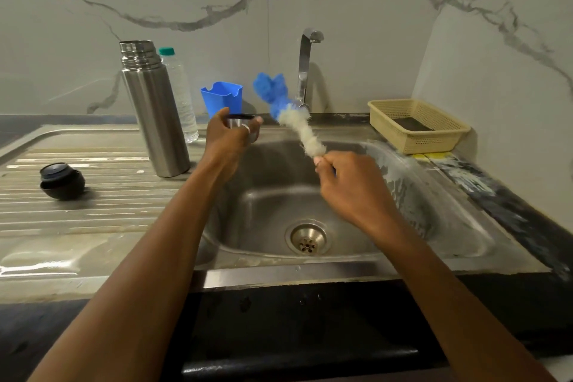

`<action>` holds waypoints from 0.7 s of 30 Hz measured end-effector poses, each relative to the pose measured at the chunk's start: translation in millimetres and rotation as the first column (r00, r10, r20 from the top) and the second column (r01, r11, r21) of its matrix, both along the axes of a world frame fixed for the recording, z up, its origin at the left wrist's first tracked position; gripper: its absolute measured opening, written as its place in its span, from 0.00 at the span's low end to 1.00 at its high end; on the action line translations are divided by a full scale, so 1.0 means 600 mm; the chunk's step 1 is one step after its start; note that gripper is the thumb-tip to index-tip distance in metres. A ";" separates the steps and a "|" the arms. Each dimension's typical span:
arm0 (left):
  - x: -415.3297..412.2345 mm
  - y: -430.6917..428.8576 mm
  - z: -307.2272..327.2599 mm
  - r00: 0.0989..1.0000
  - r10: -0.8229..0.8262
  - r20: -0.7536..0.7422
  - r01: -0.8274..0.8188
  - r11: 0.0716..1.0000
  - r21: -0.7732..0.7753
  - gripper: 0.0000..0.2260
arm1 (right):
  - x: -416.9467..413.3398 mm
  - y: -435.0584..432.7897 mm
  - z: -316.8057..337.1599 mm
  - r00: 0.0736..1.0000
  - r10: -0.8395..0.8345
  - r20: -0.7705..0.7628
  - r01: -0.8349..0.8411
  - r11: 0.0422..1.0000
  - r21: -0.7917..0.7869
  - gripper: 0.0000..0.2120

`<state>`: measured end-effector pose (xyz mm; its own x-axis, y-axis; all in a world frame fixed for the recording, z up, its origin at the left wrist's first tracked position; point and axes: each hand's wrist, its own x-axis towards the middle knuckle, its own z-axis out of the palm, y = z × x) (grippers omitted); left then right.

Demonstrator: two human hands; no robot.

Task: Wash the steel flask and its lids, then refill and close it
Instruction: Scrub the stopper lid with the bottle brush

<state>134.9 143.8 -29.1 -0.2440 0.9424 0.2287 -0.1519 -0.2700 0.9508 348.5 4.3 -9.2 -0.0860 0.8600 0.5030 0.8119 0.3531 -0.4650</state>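
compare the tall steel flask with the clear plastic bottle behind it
The tall steel flask is opaque metal; the clear plastic bottle is see-through. The flask's mouth is uncapped, the bottle wears a green cap. The flask looks wider and taller. Both stand upright left of the sink.

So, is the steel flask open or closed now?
Open: the steel flask has a bare threaded neck; the black stopper lies on the drainboard.

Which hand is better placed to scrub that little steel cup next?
Probably the right. The right hand grips the brush, its bristles angled toward the steel cup, while the left hand is busy holding that cup.
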 end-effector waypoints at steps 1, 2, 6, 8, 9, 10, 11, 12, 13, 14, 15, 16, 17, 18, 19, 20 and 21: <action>0.003 0.000 -0.002 0.988 0.032 -0.152 -0.028 0.999 0.029 0.24 | 0.003 -0.001 -0.002 0.998 -0.008 0.064 0.007 1.000 0.013 0.15; 0.004 -0.001 -0.001 0.956 0.073 -0.285 -0.057 0.996 0.064 0.20 | 0.005 -0.003 -0.002 0.992 -0.023 0.123 0.019 0.999 0.033 0.14; -0.010 -0.009 -0.006 0.850 0.084 -0.520 0.003 0.987 0.163 0.24 | 0.024 -0.009 0.010 0.966 -0.144 0.213 0.108 0.979 0.171 0.10; -0.022 -0.015 -0.010 0.798 0.123 -0.590 -0.025 0.985 0.171 0.27 | 0.032 -0.009 0.019 0.955 -0.209 0.211 0.158 0.960 0.233 0.09; -0.027 -0.017 -0.009 0.786 0.144 -0.601 -0.037 0.982 0.187 0.29 | 0.035 -0.009 0.022 0.949 -0.229 0.215 0.172 0.952 0.253 0.08; -0.031 -0.018 -0.008 0.775 0.167 -0.610 -0.050 0.978 0.204 0.32 | 0.037 -0.010 0.025 0.942 -0.246 0.227 0.185 0.948 0.259 0.08; -0.034 -0.018 -0.007 0.768 0.189 -0.612 -0.060 0.972 0.225 0.34 | 0.039 -0.012 0.026 0.936 -0.253 0.245 0.193 0.950 0.244 0.08; -0.037 -0.017 -0.007 0.762 0.196 -0.617 -0.061 0.970 0.234 0.36 | 0.041 -0.014 0.028 0.928 -0.255 0.271 0.197 0.955 0.221 0.08; -0.037 -0.015 -0.008 0.761 0.197 -0.619 -0.052 0.968 0.245 0.37 | 0.042 -0.017 0.030 0.919 -0.251 0.305 0.196 0.960 0.199 0.08; -0.038 -0.014 -0.011 0.754 0.193 -0.628 -0.036 0.967 0.253 0.37 | 0.041 -0.020 0.033 0.901 -0.249 0.354 0.196 0.964 0.178 0.08; -0.037 -0.012 -0.013 0.741 0.189 -0.645 -0.011 0.963 0.269 0.37 | 0.039 -0.022 0.036 0.881 -0.242 0.405 0.194 0.968 0.158 0.07; -0.035 -0.013 -0.014 0.713 0.186 -0.676 0.017 0.959 0.282 0.36 | 0.036 -0.022 0.039 0.855 -0.242 0.459 0.198 0.970 0.143 0.06; -0.032 -0.013 -0.015 0.674 0.192 -0.713 0.049 0.952 0.302 0.36 | 0.033 -0.020 0.038 0.829 -0.244 0.504 0.195 0.969 0.149 0.06; -0.028 -0.014 -0.015 0.625 0.202 -0.754 0.085 0.943 0.322 0.34 | 0.030 -0.018 0.038 0.793 -0.254 0.554 0.183 0.966 0.181 0.05; -0.024 -0.014 -0.017 0.578 0.210 -0.788 0.129 0.931 0.342 0.32 | 0.029 -0.015 0.035 0.758 -0.263 0.597 0.155 0.961 0.228 0.04; -0.019 -0.015 -0.017 0.543 0.215 -0.812 0.171 0.918 0.357 0.31 | 0.028 -0.013 0.033 0.736 -0.280 0.616 0.121 0.950 0.286 0.02; -0.016 -0.014 -0.019 0.518 0.222 -0.826 0.205 0.906 0.372 0.30 | 0.028 -0.014 0.031 0.754 -0.266 0.600 0.080 0.945 0.318 0.01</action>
